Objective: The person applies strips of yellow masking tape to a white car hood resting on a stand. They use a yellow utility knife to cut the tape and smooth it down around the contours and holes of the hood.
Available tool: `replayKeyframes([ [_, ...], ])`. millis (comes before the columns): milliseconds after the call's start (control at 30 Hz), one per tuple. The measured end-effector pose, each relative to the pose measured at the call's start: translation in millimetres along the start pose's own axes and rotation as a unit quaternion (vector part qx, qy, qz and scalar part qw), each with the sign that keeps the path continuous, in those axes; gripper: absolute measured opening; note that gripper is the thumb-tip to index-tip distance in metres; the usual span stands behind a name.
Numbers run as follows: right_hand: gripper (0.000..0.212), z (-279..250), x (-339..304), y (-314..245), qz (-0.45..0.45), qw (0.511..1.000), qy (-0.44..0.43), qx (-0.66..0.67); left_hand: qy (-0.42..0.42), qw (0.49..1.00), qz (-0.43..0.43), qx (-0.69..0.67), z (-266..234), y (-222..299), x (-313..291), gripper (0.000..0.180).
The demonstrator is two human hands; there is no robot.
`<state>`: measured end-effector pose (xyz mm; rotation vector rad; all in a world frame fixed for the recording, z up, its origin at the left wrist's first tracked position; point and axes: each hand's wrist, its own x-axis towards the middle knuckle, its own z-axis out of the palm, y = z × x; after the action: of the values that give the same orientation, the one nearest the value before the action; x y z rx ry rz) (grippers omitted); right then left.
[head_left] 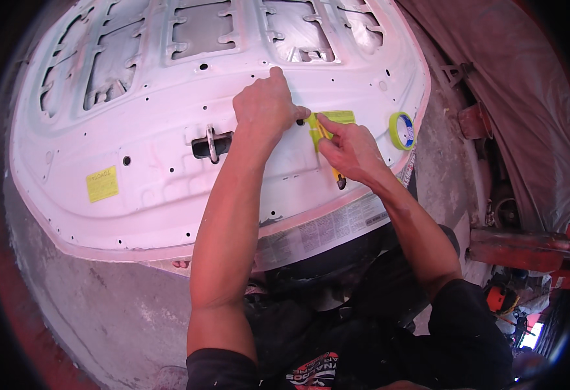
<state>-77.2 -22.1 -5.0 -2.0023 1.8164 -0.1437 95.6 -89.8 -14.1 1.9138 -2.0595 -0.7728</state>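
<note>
A white car hood (233,188) lies underside up before me. My right hand (356,153) grips a yellow utility knife (338,174), its dark butt end pointing toward me. The blade end is by yellow-green masking tape (340,116), stuck down in overlapping strips on the panel; the fingers hide the tip. To the left, my left hand (262,107) rests on the hood, index finger pointing away and thumb stretched to the tape's left edge. The other fingers are partly curled, with no object seen in them. A dark hole is beside that thumb.
A roll of yellow-green tape (402,130) lies at the hood's right edge. A yellow label (103,184) is at the left, and a metal striker loop (211,144) stands in the middle. Newspaper (324,232) sticks out under the near edge. Grey sheeting (512,84) hangs at the right.
</note>
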Motion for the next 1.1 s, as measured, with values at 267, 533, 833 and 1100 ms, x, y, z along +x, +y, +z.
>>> replayKeyframes([
  [267, 0.056, -1.8, -3.5, -6.7, -0.003, 0.999, -0.014, -0.038, -0.021, 1.000, -0.011, -0.017, -2.1, 0.2, 0.5, 0.077],
  [533, 0.055, 4.4, -5.3, -5.9, -0.007, 0.998, -0.009, -0.067, -0.003, 1.000, -0.001, -0.012, 1.4, -2.5, 0.8, 0.073],
  [833, 0.055, 2.4, -7.3, -7.7, 0.003, 0.998, -0.011, -0.056, -0.032, 0.999, 0.006, -0.014, -2.7, -2.2, -0.1, 0.078],
  [1100, 0.057, 4.9, -8.9, -7.3, 0.009, 0.999, -0.015, -0.051, -0.065, 0.998, -0.007, -0.017, -7.9, 1.2, -1.4, 0.079],
])
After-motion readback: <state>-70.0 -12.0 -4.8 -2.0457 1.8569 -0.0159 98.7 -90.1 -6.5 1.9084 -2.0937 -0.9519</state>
